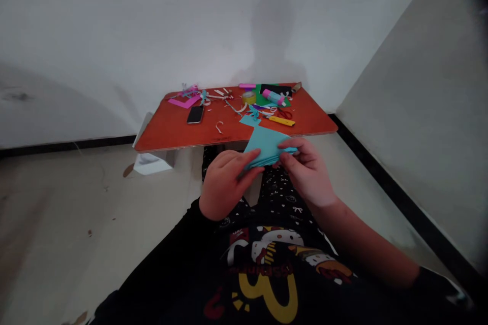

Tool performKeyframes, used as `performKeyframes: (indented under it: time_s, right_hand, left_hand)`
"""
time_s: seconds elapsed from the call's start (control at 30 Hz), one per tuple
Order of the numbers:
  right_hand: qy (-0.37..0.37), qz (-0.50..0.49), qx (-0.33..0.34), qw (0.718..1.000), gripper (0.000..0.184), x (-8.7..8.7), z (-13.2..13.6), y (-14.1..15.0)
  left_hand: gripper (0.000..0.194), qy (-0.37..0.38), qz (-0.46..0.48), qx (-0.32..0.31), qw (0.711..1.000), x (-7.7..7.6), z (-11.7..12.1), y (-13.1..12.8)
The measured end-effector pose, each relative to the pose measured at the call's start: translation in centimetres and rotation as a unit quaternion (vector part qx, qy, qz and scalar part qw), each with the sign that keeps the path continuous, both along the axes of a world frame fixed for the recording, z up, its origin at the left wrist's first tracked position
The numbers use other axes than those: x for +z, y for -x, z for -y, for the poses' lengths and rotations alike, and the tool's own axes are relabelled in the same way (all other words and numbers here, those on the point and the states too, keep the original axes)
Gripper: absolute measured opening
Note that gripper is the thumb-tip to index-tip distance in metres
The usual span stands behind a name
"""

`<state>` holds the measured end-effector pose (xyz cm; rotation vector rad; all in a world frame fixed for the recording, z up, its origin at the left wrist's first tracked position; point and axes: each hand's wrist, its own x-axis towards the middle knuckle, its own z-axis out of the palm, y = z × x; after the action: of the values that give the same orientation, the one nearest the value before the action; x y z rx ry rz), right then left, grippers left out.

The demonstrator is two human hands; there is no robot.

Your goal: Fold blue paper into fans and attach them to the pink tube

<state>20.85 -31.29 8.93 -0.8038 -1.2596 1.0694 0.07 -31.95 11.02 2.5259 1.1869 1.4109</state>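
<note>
A sheet of light-blue paper [267,143], with narrow stacked folds along its near edge, is held above my lap just in front of the table. My left hand [227,179] pinches its left near corner between thumb and fingers. At the right end, my right hand [307,170] grips the folded strip with thumb and forefinger. Just beyond it, on the table's front part, lie a smaller light-blue paper piece [249,120] and a yellow box cutter [281,120].
The orange table [171,129] stands against the wall. On it are a phone [195,115], a tape roll [249,97], red-handled scissors [284,113], a pink-and-blue glue tube [273,96], pink paper [184,101] and several scraps. A white box [152,162] sits below its left side.
</note>
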Motion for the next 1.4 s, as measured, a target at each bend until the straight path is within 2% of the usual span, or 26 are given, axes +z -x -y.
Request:
performKeyframes:
  time_s: [0.13,0.33,0.43,0.57,0.7,0.8,0.97,1.13,1.27,1.4]
  right_hand:
    - [0.042,-0.018,0.009,0.999,0.016,0.5,0.1,0.4]
    - [0.091,-0.100,0.026,0.990,0.015,1.2,-0.2,1.2]
    - [0.099,-0.110,0.011,0.989,0.014,1.1,-0.7,1.5]
    - [0.081,-0.095,-0.027,0.992,0.014,0.8,-1.2,1.8]
    - [0.076,-0.066,-0.040,0.994,0.015,0.4,-1.4,1.8]
    - [0.096,-0.038,-0.031,0.994,0.019,0.4,-1.4,1.6]
    - [0.110,-0.014,0.020,0.994,0.031,0.6,-1.6,0.9]
    - [0.094,0.006,0.022,0.995,0.034,0.2,-2.1,0.6]
    - [0.087,0.017,-0.004,0.996,0.029,-0.1,-2.3,0.7]
    - [0.092,0.018,-0.019,0.995,0.025,0.0,-2.2,0.6]
  left_hand:
    - [0.031,0.032,0.011,0.011,0.999,0.1,-0.1,-0.1]
    - [0.024,0.161,0.116,0.014,0.980,0.6,-0.5,-0.6]
    - [0.027,0.223,0.174,-0.001,0.959,0.5,-0.9,-1.0]
    - [0.055,0.279,0.270,-0.054,0.920,-0.2,-1.5,-1.1]
    - [0.045,0.353,0.343,-0.075,0.867,-1.0,-2.0,-1.0]
    - [0.040,0.370,0.367,-0.060,0.851,-1.3,-2.4,-1.0]
    - [0.035,0.368,0.391,-0.020,0.843,-2.1,-2.9,-0.9]
    - [0.033,0.363,0.391,0.001,0.845,-2.7,-2.7,-1.1]
    - [0.040,0.326,0.361,-0.010,0.874,-2.6,-2.2,-1.2]
    - [0.019,0.275,0.250,-0.004,0.928,-2.3,-1.7,-0.8]
